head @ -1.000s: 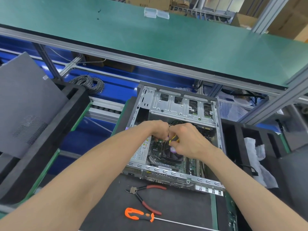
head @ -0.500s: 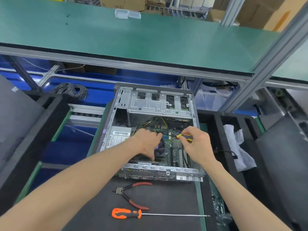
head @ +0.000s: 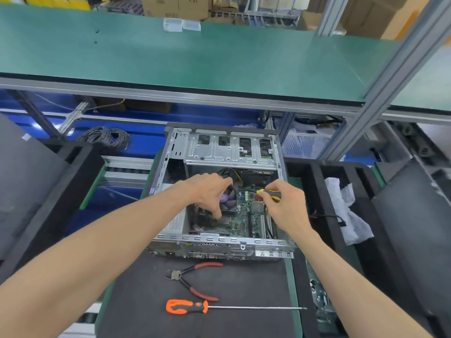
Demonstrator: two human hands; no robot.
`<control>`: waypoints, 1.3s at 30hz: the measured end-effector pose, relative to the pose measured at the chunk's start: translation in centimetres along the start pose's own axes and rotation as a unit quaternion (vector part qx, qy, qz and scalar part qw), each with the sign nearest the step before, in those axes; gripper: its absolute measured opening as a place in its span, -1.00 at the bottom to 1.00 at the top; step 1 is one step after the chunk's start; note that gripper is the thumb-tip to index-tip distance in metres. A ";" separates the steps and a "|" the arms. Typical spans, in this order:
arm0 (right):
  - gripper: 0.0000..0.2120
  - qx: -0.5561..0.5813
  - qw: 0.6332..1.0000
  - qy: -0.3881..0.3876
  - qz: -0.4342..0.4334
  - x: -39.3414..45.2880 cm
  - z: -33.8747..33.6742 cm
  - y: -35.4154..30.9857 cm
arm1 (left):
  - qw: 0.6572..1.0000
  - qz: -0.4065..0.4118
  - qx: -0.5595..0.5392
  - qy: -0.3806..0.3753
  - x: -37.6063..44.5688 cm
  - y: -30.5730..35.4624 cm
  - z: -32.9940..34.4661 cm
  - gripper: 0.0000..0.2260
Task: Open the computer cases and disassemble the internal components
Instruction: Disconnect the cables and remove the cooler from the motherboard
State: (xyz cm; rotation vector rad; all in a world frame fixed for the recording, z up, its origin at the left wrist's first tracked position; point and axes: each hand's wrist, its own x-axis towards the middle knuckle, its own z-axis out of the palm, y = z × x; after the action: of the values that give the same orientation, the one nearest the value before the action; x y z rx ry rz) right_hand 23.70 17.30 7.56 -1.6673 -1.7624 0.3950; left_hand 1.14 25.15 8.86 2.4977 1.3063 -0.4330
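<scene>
We have the computer case (head: 220,243) lying open on its side on the dark mat (head: 146,301), just beyond the cutters (head: 192,280) and the orange-handled screwdriver (head: 186,306), with both of our hands reaching inside it. Our left hand (head: 207,191) curls its fingers down over the cooler fan (head: 229,200), thumb low against its near edge; whether it truly grips the fan we cannot tell. Our right hand (head: 285,208) pinches a small yellow-and-black screwdriver (head: 269,193), fingers closed around its handle, above the green motherboard (head: 244,215). We judge the case itself to be heavy, stiff stamped steel with sharp folded edges and punched slots, best held by its outer frame. The cooler looks like a dense block of plastic fan and finned metal; we would take it by its sides, never by the blades. The board is thin, rigid and fragile, studded with small parts, so we would hold it only at its edges. The yellow and black wires (head: 234,175) behind are soft and pliant, and should be pulled by their plugs.
</scene>
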 end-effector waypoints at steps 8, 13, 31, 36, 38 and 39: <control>-0.81 0.073 0.994 0.052 0.067 -0.8 0.2 -0.9 | 0.993 0.005 -0.110 0.048 -0.6 -0.6 -0.2 -0.15; -0.79 0.091 0.990 -0.058 0.087 -0.8 1.5 -2.3 | 0.977 -0.010 -0.195 0.088 -0.9 -1.4 -1.5 -0.24; -0.26 0.167 0.972 -0.128 0.106 0.9 4.3 -3.3 | 0.980 0.053 -0.185 0.047 0.3 -1.7 -2.3 -0.04; -0.34 0.186 0.974 -0.083 0.101 1.3 4.1 -2.8 | 0.972 0.068 -0.214 0.061 0.4 -2.0 -1.8 0.05; -0.33 0.184 0.974 -0.073 0.109 1.2 4.0 -2.7 | 0.970 0.058 -0.227 0.063 0.0 -2.5 -1.8 0.06; -0.32 0.180 0.974 -0.072 0.113 1.2 4.1 -2.6 | 0.974 0.045 -0.215 0.060 -0.3 -2.9 -1.9 0.03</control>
State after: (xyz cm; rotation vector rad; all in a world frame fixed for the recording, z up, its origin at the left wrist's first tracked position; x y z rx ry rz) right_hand 19.13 19.03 6.55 -1.6054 -1.4910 0.9030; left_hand -1.18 27.27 10.38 2.2288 1.1736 0.0266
